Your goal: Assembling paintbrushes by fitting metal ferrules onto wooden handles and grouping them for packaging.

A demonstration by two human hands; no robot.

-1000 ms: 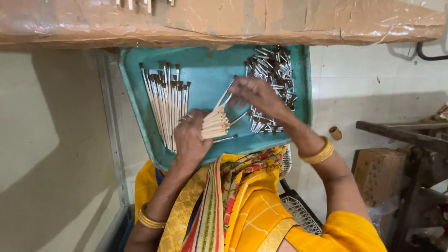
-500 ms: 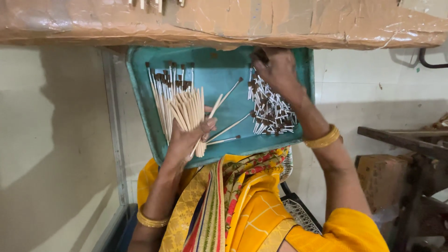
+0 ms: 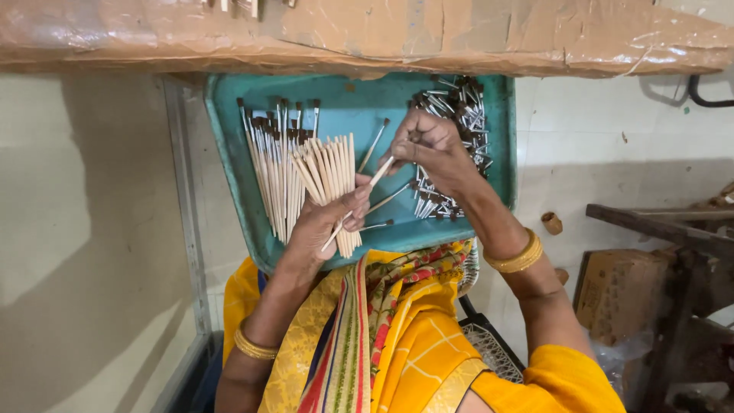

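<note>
Teal tray [image 3: 229, 153] on lap: left hand [image 3: 325, 222] gripping fanned sticks [image 3: 329, 172]; right hand [image 3: 428, 145] pinching one stick [image 3: 380, 171] beside metal caps [image 3: 459, 107].

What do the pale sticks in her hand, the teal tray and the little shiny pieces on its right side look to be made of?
The sticks fanned in the left hand look like bare wood: pale, matt, unpainted. The tray is probably moulded plastic, uniformly teal with a rounded rim, though painted metal is possible. The shiny pieces by the right hand seem to be metal, silvery and glinting, with dark ends.
</note>
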